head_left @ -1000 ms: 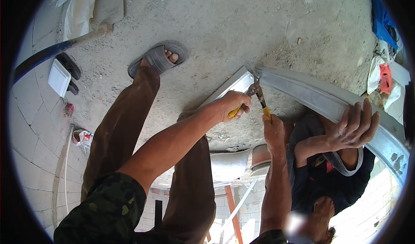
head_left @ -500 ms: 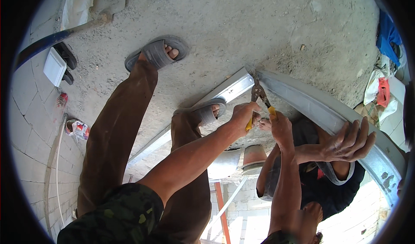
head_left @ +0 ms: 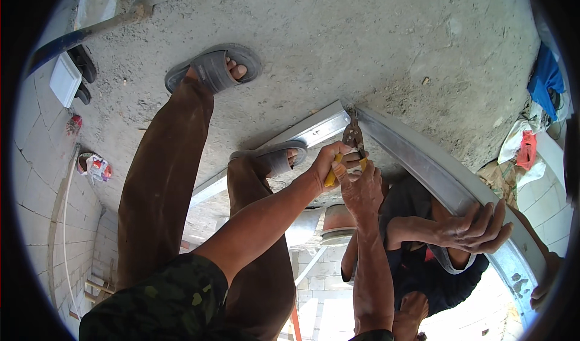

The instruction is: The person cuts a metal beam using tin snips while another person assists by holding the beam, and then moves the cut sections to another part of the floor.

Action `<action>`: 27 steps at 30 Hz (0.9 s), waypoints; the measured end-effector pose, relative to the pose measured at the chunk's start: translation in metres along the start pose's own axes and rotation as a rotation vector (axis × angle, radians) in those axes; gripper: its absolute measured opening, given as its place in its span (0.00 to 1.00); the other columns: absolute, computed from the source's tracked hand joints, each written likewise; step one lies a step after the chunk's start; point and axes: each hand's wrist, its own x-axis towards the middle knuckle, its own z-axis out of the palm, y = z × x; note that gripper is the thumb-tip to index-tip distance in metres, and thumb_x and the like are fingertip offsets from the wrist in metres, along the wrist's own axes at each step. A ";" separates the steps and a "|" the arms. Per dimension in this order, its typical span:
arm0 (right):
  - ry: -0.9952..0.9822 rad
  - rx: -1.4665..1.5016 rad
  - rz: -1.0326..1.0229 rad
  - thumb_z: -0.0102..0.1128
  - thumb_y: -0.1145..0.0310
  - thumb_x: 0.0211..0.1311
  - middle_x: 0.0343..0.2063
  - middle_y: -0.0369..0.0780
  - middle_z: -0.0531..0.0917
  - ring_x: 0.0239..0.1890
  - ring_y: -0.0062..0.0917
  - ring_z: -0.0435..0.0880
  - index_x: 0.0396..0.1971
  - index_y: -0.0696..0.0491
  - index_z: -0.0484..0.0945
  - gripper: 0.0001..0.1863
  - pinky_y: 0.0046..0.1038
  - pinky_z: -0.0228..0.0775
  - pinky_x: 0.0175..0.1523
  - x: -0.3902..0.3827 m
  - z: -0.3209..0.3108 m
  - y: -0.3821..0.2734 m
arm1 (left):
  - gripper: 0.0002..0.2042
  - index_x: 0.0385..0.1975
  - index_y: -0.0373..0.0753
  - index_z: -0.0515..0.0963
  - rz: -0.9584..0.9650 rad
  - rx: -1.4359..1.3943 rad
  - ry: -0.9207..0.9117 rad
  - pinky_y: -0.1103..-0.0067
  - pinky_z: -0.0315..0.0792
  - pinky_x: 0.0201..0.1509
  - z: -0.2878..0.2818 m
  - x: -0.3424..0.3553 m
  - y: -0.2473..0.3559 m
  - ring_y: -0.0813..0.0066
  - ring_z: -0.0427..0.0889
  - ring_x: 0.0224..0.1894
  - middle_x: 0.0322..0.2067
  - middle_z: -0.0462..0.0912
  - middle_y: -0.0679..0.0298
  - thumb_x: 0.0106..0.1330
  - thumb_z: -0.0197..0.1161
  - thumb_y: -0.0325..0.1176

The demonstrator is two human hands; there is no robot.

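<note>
My left hand (head_left: 325,164) grips one yellow handle of metal snips (head_left: 354,134), and my right hand (head_left: 360,193) is closed on the other handle. The jaws sit at the junction of two metal channels, a shorter-looking one (head_left: 320,125) passing behind my sandaled foot and a long wide one (head_left: 423,160) running down to the right. Whether the jaws have cut into the metal is too small to tell. A co-worker's hand (head_left: 474,232) rests on the long channel at the lower right, with a second hand at the far right edge.
My other sandaled foot (head_left: 214,72) stands on the dusty concrete floor (head_left: 386,39). At left are a blue-black pole (head_left: 69,42), white tray (head_left: 64,78), slippers and block wall (head_left: 39,190). Right: blue cloth (head_left: 541,78) and red-and-white bags (head_left: 525,147). A bucket (head_left: 341,220) is behind my arms.
My hands have come closer together, bringing the snip handles nearer each other. The view has shifted a little, uncovering my right foot and more of the channel behind it.
</note>
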 end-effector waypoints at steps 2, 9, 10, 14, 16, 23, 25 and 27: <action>-0.018 0.000 0.046 0.50 0.25 0.48 0.43 0.54 0.76 0.48 0.50 0.76 0.48 0.62 0.67 0.49 0.44 0.70 0.49 0.009 -0.008 0.000 | 0.25 0.52 0.32 0.69 -0.032 -0.043 -0.016 0.64 0.65 0.63 0.007 0.005 -0.007 0.61 0.72 0.55 0.51 0.74 0.53 0.57 0.50 0.41; -0.138 0.019 0.028 0.57 0.31 0.50 0.39 0.51 0.78 0.42 0.47 0.81 0.45 0.58 0.70 0.41 0.42 0.74 0.45 0.026 -0.027 0.018 | 0.20 0.45 0.32 0.74 0.022 -0.211 0.002 0.70 0.74 0.51 0.010 0.029 -0.032 0.61 0.79 0.40 0.41 0.79 0.54 0.55 0.51 0.36; -0.140 0.014 0.025 0.57 0.31 0.50 0.39 0.51 0.78 0.42 0.47 0.81 0.45 0.58 0.70 0.41 0.42 0.74 0.45 0.026 -0.029 0.019 | 0.19 0.45 0.32 0.73 0.117 -0.172 0.079 0.70 0.75 0.49 0.011 0.029 -0.035 0.61 0.79 0.39 0.41 0.78 0.54 0.55 0.51 0.35; -0.248 0.079 -0.162 0.60 0.35 0.49 0.42 0.52 0.78 0.47 0.45 0.78 0.50 0.60 0.68 0.43 0.38 0.68 0.52 0.030 -0.045 0.029 | 0.16 0.44 0.33 0.72 0.272 -0.068 0.235 0.70 0.75 0.44 0.014 0.039 -0.040 0.63 0.78 0.40 0.39 0.78 0.56 0.56 0.52 0.31; -0.340 0.165 -0.230 0.63 0.39 0.49 0.43 0.53 0.78 0.49 0.44 0.78 0.53 0.60 0.67 0.43 0.36 0.67 0.53 0.036 -0.055 0.025 | 0.17 0.45 0.34 0.71 0.193 -0.098 0.191 0.71 0.75 0.42 0.002 0.040 -0.035 0.65 0.78 0.40 0.39 0.78 0.56 0.56 0.52 0.30; -0.628 0.012 -0.050 0.66 0.53 0.39 0.47 0.55 0.76 0.50 0.41 0.77 0.54 0.63 0.66 0.42 0.34 0.67 0.54 0.044 -0.059 0.021 | 0.19 0.48 0.39 0.69 0.138 -0.071 0.068 0.75 0.74 0.38 0.026 0.024 -0.029 0.72 0.75 0.36 0.38 0.76 0.60 0.55 0.57 0.32; -0.548 -0.074 -0.016 0.66 0.54 0.38 0.46 0.56 0.76 0.49 0.43 0.78 0.54 0.64 0.66 0.43 0.34 0.67 0.54 0.039 -0.045 0.015 | 0.18 0.47 0.39 0.70 0.214 -0.053 0.138 0.75 0.74 0.37 0.029 0.022 -0.034 0.73 0.75 0.35 0.38 0.76 0.60 0.55 0.57 0.32; -0.324 -0.209 0.134 0.68 0.54 0.36 0.45 0.59 0.75 0.49 0.46 0.77 0.54 0.66 0.65 0.44 0.36 0.68 0.54 0.037 -0.033 0.020 | 0.17 0.46 0.39 0.71 0.280 -0.028 0.199 0.75 0.75 0.36 0.032 0.022 -0.035 0.73 0.74 0.35 0.38 0.75 0.60 0.55 0.58 0.33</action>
